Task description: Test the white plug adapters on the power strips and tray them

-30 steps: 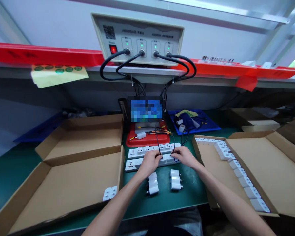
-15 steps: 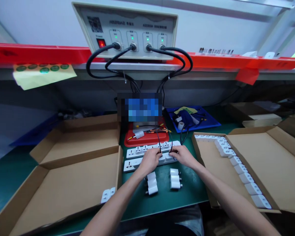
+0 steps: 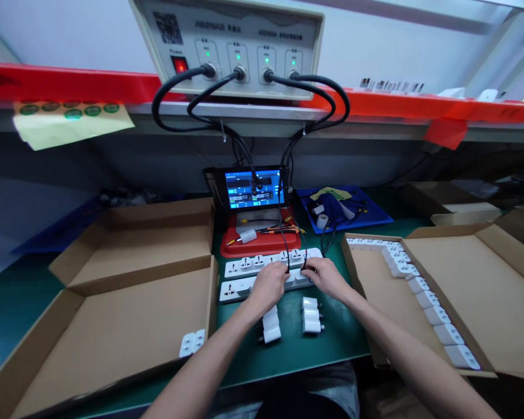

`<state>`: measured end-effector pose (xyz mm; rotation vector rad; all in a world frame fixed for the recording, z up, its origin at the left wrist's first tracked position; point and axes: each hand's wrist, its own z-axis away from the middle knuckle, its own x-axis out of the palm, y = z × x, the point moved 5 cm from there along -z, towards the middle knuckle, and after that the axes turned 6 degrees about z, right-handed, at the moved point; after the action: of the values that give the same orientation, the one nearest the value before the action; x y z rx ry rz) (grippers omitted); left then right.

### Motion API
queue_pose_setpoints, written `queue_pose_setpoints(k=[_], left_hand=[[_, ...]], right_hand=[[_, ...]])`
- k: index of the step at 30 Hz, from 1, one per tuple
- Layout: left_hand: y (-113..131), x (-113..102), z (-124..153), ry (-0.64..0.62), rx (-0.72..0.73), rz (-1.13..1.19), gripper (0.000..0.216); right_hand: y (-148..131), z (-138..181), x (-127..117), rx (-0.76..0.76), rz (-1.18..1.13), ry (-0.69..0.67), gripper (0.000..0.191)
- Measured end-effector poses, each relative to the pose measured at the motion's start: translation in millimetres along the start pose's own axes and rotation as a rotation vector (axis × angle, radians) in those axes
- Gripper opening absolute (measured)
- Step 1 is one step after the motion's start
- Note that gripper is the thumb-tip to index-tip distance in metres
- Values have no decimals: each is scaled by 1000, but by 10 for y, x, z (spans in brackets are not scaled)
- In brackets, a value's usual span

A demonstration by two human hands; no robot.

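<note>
Two white multi-socket strips lie side by side on the green mat, the far one [image 3: 262,263] behind the near one [image 3: 238,289]. My left hand [image 3: 268,286] rests over the near strip, pinching a thin black test lead [image 3: 283,244]. My right hand [image 3: 325,278] sits beside it at the strip's right end, pinching a second black lead [image 3: 303,247]. The hands hide the middle of the near strip. Below them stand two short stacks of white plug adapters [image 3: 271,329] [image 3: 312,317].
A tester panel [image 3: 231,46] with black cables stands on a shelf above. Behind the strips are a tablet [image 3: 253,189], a red tray [image 3: 259,247] and a blue tray [image 3: 344,209]. Open cardboard boxes flank the mat, the right box [image 3: 463,279] holding a row of white adapters.
The view has tilted down, so the tester panel sits higher in the picture. The tablet screen now shows clearly. My hands stay over the strips, with little movement.
</note>
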<state>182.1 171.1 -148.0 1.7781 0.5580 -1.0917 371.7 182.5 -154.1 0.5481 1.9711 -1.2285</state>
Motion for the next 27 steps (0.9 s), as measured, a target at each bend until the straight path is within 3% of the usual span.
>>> queue_pose_setpoints(k=[14, 27], left_hand=[[-52, 28, 5, 36, 13, 26, 14], [-52, 19, 6, 19, -7, 48, 14]], right_hand=[[101, -29, 68, 81, -101, -5, 20], [-13, 36, 84, -85, 179, -27, 17]])
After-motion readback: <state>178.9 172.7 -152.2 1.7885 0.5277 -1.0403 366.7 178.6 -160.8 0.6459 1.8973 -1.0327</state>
